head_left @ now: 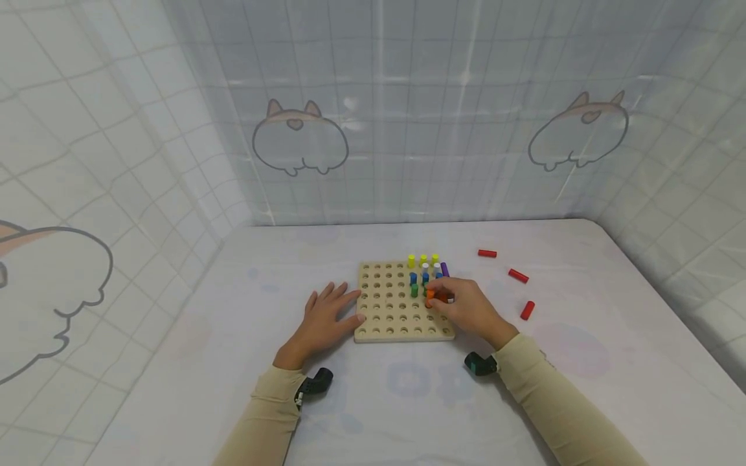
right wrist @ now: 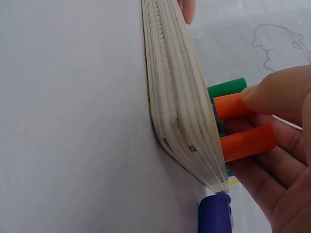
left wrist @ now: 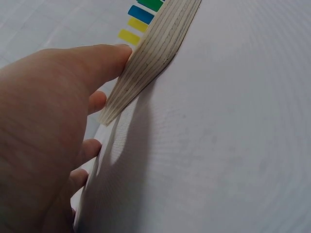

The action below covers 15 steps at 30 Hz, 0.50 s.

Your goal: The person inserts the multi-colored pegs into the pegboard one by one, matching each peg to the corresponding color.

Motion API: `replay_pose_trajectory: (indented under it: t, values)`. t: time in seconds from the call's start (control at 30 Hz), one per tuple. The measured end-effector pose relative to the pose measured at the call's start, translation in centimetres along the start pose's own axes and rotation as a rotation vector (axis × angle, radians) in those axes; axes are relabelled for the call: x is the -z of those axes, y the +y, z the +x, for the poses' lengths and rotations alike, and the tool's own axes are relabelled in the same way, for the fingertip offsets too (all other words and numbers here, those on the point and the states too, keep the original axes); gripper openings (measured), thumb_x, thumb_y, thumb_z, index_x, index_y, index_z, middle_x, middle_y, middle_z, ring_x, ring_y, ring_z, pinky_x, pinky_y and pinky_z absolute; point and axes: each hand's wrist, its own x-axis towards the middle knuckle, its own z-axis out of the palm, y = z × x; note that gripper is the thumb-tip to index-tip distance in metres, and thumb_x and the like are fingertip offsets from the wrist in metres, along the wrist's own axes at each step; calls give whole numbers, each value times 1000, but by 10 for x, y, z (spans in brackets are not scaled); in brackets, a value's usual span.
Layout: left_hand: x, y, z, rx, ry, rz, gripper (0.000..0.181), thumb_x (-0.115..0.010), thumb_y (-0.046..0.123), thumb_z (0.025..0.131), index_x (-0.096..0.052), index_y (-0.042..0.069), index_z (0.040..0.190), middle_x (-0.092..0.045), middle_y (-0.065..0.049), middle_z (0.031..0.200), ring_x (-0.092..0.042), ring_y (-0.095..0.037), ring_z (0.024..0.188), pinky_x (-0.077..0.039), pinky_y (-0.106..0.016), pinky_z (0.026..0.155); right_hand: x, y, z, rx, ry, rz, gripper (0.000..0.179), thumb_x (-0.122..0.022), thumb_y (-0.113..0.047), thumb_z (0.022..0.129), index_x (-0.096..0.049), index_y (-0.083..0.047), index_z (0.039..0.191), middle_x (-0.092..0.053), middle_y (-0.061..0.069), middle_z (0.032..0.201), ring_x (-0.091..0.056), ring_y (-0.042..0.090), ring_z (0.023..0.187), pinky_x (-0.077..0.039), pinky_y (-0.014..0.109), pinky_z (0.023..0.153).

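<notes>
Tabletop (head_left: 402,414): fingers (head_left: 450,283) apparently pinch orange peg (right wrist: 230,106).

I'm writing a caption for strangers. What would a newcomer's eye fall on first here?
Probably the colorful pegs clustered on the right part of the wooden board, where the right hand pinches an orange peg. Next, three red pegs lying loose on the pale table, right of the board. Then the left hand, touching the board's left edge.

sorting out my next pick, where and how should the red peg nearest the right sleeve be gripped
Probably best pinched at mid-length from above, across its left and right sides: the red peg is a slim cylinder lying flat on the cloth, pointing mostly away from the person, apart from the other red pegs.
</notes>
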Motion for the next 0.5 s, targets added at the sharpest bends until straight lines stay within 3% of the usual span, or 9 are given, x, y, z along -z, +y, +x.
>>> replay_pose_trajectory:
  t: [0.5]
  values:
    - [-3, -3, 2, -14, 16, 6, 63, -57, 55, 96, -49, 22, 151, -32, -11, 161, -15, -37, 151, -2, -62, 117, -3, 2, 0, -4, 5, -29, 31, -78, -13, 89, -72, -7, 119, -70, -1, 104, -64, 15, 93, -57, 39, 85]
